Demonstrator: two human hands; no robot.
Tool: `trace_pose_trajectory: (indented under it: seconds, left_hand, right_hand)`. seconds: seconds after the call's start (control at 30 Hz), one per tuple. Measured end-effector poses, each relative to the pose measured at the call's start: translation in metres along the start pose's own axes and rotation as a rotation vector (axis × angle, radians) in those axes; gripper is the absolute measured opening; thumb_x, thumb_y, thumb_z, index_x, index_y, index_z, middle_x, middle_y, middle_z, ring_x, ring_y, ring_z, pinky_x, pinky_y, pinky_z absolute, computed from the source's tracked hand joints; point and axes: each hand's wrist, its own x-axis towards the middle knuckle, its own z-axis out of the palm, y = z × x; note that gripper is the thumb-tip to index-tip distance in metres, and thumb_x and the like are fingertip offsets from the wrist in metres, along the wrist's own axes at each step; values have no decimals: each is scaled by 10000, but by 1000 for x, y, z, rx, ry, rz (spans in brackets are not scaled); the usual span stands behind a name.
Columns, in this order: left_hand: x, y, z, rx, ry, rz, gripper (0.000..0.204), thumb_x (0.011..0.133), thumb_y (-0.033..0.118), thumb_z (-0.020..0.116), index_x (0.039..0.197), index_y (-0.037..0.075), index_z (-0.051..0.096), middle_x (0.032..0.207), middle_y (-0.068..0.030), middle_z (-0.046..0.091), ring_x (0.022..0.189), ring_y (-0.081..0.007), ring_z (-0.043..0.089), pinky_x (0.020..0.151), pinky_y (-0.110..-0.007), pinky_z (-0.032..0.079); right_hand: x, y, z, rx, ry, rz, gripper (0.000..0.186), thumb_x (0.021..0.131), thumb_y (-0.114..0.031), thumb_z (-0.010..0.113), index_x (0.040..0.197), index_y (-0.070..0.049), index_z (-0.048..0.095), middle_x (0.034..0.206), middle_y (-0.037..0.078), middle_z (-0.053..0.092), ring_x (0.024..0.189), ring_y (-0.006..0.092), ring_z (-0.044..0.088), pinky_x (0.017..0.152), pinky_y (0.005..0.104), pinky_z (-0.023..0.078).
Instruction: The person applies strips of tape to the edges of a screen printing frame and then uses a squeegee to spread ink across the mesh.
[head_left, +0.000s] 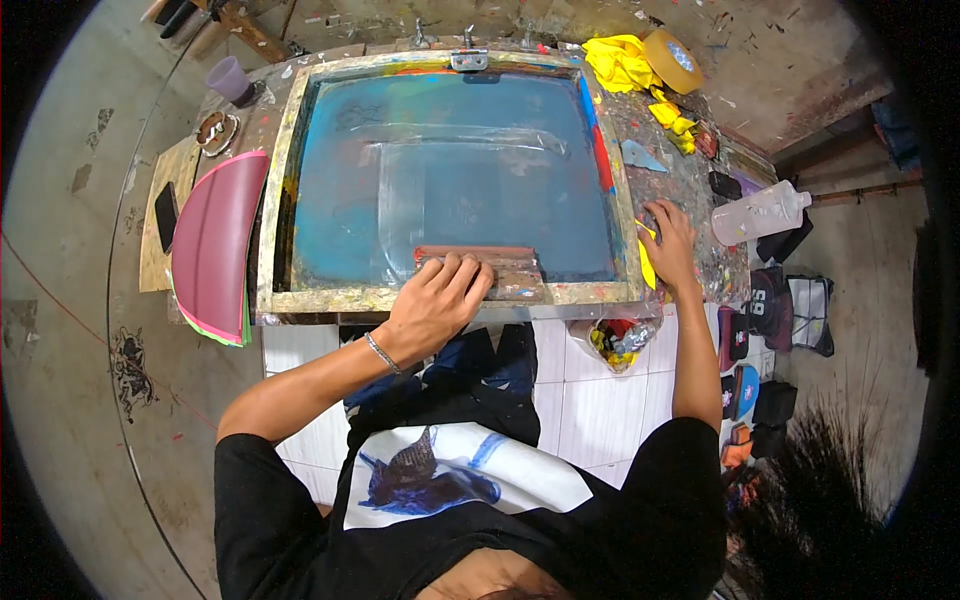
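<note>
A framed printing screen [450,300] with blue-grey mesh lies on the worktable, its wooden rim smeared with paint. My left hand [440,295] is closed over the wooden handle of a squeegee [518,272], which rests on the mesh at the near edge. Just outside the frame's right side, my right hand [672,240] bends its fingers at a yellow cloth [645,262]; the thumb overlaps the cloth's upper end. A metal hinge clamp [469,61] holds the far rim. Clear film or tape strips [400,200] show on the mesh.
Curved pink panels [218,245] are stacked at the left, near a dark phone [166,215] and a purple cup [230,80]. At the right stand a translucent bottle [760,213], a tape roll [673,62] and yellow rags [618,65]. A bag of scraps [620,343] hangs below the edge.
</note>
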Motion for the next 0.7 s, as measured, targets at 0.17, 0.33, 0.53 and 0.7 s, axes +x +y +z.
trace_pose_trajectory:
  seconds: [0.17,0.33,0.53,0.7]
  left_hand:
    - [0,0,0,0,-5,1,437,823,142,600,1230,-16,576,1118,-126,599,987,-235,576,825,-344,453]
    - [3,-4,-2,44,75,62,392,806,148,607,1168,0,574,986,-86,556,900,-208,556,757,-306,433]
    - [3,-7,-3,-8,3,69,417,816,170,633,1191,5,556,1000,-87,541,918,-222,548,804,-330,450]
    - [-10,-16,-16,-316,-42,-53,671,762,312,787,1303,37,500,1201,-126,541,1106,-308,537,953,-415,438]
  right_hand:
    - [1,-2,-1,4,-3,-6,442,885,-329,702,1277,-143,619,1378,95,539,1297,340,458,1046,486,341]
    - [3,1,-4,16,-21,-5,445,886,-344,700,1276,-146,621,1376,95,539,1293,339,463,1037,487,350]
    - [6,2,-4,15,-19,-5,452,897,-374,686,1286,-154,620,1376,94,539,1287,340,466,1034,487,352]
    - [4,9,4,10,-8,-22,451,905,-379,678,1294,-159,617,1378,96,538,1285,342,466,1043,489,345]
